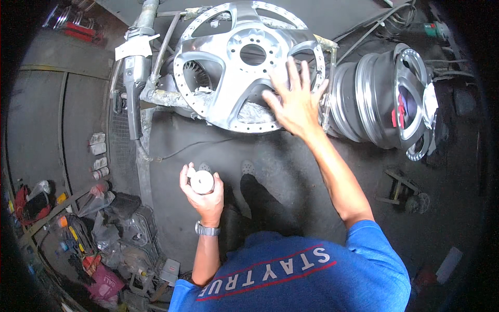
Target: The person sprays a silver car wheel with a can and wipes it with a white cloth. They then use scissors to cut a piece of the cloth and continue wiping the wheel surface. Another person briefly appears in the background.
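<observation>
A large silver wheel face (235, 86) with broad spokes and a ring of small rim holes rests on a metal stand at the top. My right hand (299, 101) lies over its right lower part, fingers spread, seemingly touching the metal. My left hand (209, 204), with a watch on its wrist, is held lower down, apart from the wheel. Its fingers are wrapped round a white disc-shaped piece with a small central hole (202, 182). Whether that piece is a tape roll I cannot tell. Crumpled whitish material shows behind the wheel's openings.
Left of the wheel, a long grey power tool (136, 78) hangs by the stand's pipes (169, 97). Shiny wheel barrels (358, 96) stand close on the right. Bags and tools (106, 236) crowd the lower left. A small metal frame (397, 188) lies on the floor at right.
</observation>
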The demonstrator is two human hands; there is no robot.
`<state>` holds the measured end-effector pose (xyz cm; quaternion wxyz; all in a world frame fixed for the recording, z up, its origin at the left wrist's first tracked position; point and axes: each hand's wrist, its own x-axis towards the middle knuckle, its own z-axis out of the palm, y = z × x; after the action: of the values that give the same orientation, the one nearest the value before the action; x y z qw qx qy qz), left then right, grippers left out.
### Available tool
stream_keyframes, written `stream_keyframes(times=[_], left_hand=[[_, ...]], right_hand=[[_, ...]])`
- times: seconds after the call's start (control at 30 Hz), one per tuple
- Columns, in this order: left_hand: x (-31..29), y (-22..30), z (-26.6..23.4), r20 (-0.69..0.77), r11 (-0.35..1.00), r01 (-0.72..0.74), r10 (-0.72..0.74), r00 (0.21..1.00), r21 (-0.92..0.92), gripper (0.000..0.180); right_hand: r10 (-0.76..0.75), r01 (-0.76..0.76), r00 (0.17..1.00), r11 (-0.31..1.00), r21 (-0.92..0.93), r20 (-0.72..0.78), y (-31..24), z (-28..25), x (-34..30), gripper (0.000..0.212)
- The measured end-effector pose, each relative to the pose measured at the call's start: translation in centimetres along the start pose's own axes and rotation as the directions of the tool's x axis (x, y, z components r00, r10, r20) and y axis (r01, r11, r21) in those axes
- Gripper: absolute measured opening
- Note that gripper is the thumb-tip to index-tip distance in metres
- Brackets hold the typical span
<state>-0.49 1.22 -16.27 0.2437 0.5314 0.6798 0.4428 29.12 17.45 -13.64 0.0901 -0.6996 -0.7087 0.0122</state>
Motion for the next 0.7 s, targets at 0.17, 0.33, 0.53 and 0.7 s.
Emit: stream_keyframes(times=[0.17,0.33,0.53,0.7], left_hand=[[-0.3,0.3,-0.3,-0.009,1.0,0.007,-0.007,1.0,-0.013,0.09],[-0.1,0.4,-0.2,0.01,0.999,-0.02,0.019,1.0,0.042,0.091],[-0.7,0.0,-0.3,0.011,0.999,0.028,-0.028,1.0,-0.043,0.091],[-0.7,-0.3,-0.4,-0.002,0.999,0.018,-0.018,1.0,-0.039,0.091]], right_hand=[[0.037,-0.038,0.999,0.999,-0.03,-0.033,2.0,0.0,-0.6,0.062],[0.041,-0.041,0.999,0.999,-0.025,0.001,0.6,0.1,0.0,0.066],[0.101,-0.104,0.993,0.993,-0.053,-0.058,2.8,0.1,0.7,0.066],[0.017,-0.017,1.0,0.999,-0.041,0.006,2.1,-0.9,-0.8,0.063]])
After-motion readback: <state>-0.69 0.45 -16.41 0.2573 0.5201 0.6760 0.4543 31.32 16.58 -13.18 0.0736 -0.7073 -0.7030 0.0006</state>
